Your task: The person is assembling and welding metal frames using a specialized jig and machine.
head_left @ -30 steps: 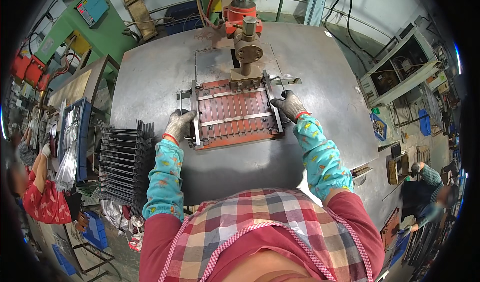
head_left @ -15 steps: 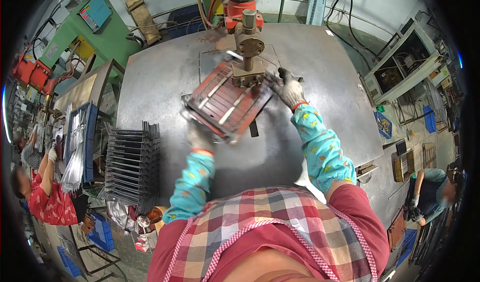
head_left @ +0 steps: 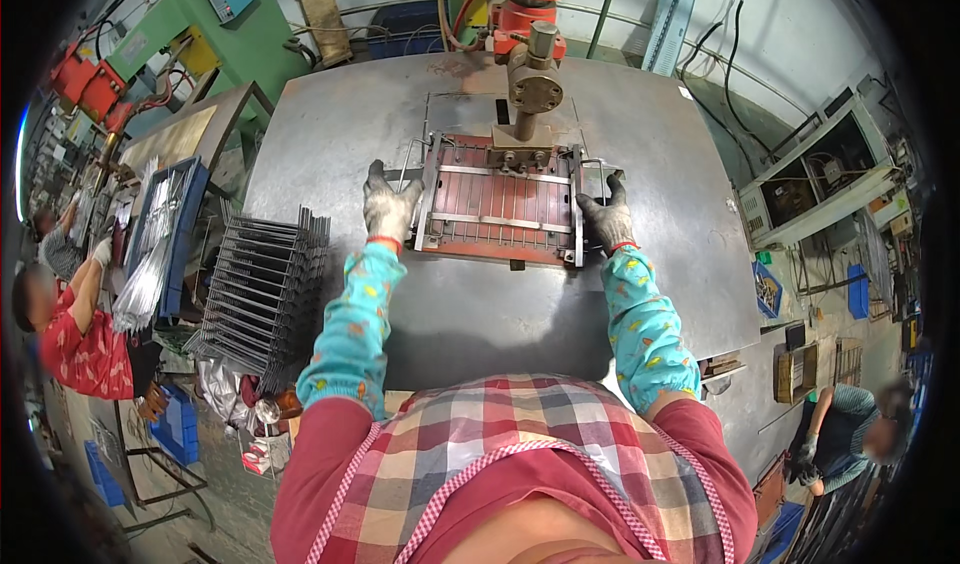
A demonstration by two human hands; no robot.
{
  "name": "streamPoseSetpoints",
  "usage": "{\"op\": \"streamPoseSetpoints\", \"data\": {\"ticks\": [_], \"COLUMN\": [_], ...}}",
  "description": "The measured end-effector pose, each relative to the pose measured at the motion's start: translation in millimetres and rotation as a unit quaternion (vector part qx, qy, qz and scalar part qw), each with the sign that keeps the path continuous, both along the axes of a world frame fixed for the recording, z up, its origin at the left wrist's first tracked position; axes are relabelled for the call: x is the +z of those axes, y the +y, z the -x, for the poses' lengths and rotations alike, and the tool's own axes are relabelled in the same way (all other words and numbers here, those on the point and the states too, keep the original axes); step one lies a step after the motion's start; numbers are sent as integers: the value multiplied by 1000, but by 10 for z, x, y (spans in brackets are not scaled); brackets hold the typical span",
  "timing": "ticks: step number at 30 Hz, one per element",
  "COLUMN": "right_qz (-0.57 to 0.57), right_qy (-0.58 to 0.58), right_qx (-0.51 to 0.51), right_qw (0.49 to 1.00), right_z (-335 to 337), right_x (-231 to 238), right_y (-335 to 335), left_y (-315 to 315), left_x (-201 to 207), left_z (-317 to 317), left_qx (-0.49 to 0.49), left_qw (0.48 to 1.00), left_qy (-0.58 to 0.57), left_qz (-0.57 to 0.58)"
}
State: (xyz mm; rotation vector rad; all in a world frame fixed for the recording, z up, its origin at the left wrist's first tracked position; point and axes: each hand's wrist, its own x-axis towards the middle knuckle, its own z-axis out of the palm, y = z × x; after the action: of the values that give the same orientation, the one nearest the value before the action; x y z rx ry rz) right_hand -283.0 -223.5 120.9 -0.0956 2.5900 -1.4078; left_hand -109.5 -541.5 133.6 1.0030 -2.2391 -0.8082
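A reddish-brown welding jig (head_left: 470, 245) lies on the steel table beneath the metal press head (head_left: 522, 139), its long sides running left to right. Thin metal rods and two pale flat bars (head_left: 497, 221) are laid across it, between dark end rails. At the jig's left end, my left hand (head_left: 390, 207) in a grey-white glove is closed at its side handle. My right hand (head_left: 608, 217), gloved the same way, grips the right end, thumb toward the rail. The undersides of both hands' grips are partly hidden. The press head covers the middle of the jig's far edge.
A stack of wire racks (head_left: 262, 289) stands on the table's left. Beyond it are a blue tray of metal rods (head_left: 165, 234) and a person in red (head_left: 85, 339). A red-and-green machine (head_left: 205, 39) is at far left. Another person (head_left: 850, 424) works at the right.
The jig has turned from a slanted position to lie square under the press head. My left hand has moved up and left to its left end; my right hand is slightly lower.
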Motion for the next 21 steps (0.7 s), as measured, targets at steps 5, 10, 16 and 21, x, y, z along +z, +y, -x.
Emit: {"op": "streamPoseSetpoints", "data": {"ticks": [5, 10, 16, 21], "right_qz": [-155, -175, -183, -193], "right_qy": [68, -2, -27, -18], "right_qx": [73, 111, 145, 93], "right_qw": [983, 978, 972, 977], "right_z": [-40, 34, 337, 515], "right_x": [-40, 203, 162, 122], "right_y": [167, 333, 316, 644], "left_y": [100, 436, 426, 714], "left_x": [116, 150, 108, 59], "left_z": [-59, -253, -108, 88], "left_qx": [-72, -115, -127, -151], "left_qw": [969, 966, 966, 955], "left_qy": [-183, -160, -186, -203], "left_qz": [-148, -165, -128, -158]}}
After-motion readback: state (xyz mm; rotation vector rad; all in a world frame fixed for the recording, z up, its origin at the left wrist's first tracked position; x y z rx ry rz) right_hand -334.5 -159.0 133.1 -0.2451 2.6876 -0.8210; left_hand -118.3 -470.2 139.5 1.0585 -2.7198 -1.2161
